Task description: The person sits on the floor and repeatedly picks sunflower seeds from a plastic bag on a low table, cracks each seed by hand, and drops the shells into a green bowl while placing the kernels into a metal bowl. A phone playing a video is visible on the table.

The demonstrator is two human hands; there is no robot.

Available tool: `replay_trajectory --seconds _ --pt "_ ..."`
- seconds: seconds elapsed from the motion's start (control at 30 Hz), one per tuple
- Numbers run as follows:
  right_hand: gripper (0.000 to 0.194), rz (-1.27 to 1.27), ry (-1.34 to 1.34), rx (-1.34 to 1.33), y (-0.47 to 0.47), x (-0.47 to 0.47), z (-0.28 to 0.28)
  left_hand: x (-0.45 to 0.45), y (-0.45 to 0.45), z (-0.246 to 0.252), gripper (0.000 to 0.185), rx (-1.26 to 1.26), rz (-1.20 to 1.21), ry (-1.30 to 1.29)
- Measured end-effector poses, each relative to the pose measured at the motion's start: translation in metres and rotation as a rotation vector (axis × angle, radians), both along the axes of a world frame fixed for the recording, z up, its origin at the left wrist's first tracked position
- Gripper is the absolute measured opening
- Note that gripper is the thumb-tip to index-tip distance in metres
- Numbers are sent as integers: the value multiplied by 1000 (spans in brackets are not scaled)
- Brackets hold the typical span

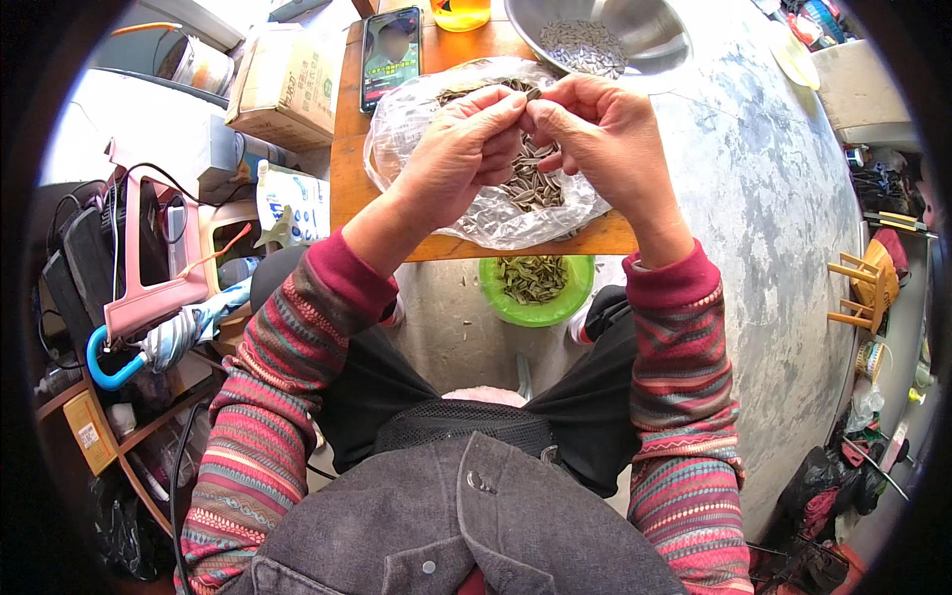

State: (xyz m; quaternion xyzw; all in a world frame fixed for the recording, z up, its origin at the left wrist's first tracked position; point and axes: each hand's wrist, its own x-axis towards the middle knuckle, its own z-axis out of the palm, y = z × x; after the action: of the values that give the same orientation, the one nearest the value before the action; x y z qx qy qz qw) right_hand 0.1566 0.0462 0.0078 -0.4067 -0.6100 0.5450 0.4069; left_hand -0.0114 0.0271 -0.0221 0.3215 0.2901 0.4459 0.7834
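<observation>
My left hand (470,145) and my right hand (611,134) meet above a clear plastic bag (483,223). Pinched between the fingertips of both is a dark striped sunflower seed (532,94). Many more sunflower seeds (534,182) lie in the opened bag, partly hidden by my hands. Beyond my right hand, a stainless steel bowl (662,41) holds small pale pieces that look like shelled kernels (584,46). Down between my feet, a green plastic basin (494,309) contains seed shells (532,279).
The bag rests on a wooden table (349,178). A smartphone (390,59) and a container of orange liquid (461,13) stand toward its far side. At left are a cardboard box (279,82), a pink plastic frame (141,275) and a folded umbrella (175,342). A small wooden stool (855,290) lies at right.
</observation>
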Motion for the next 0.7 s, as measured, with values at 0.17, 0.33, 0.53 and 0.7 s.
replay_trajectory --seconds 0.17,0.33,0.53,0.7 --pt "12 37 153 -117 4 2 -5 4 -1 2 17 -6 17 -27" --pt "15 49 231 -138 4 -1 -3 1 -2 5 18 56 31 -5" --pt "15 121 299 -283 6 3 -1 1 -3 7 20 143 105 108" --pt "18 175 313 -320 4 2 -1 1 -2 6 22 167 144 152"
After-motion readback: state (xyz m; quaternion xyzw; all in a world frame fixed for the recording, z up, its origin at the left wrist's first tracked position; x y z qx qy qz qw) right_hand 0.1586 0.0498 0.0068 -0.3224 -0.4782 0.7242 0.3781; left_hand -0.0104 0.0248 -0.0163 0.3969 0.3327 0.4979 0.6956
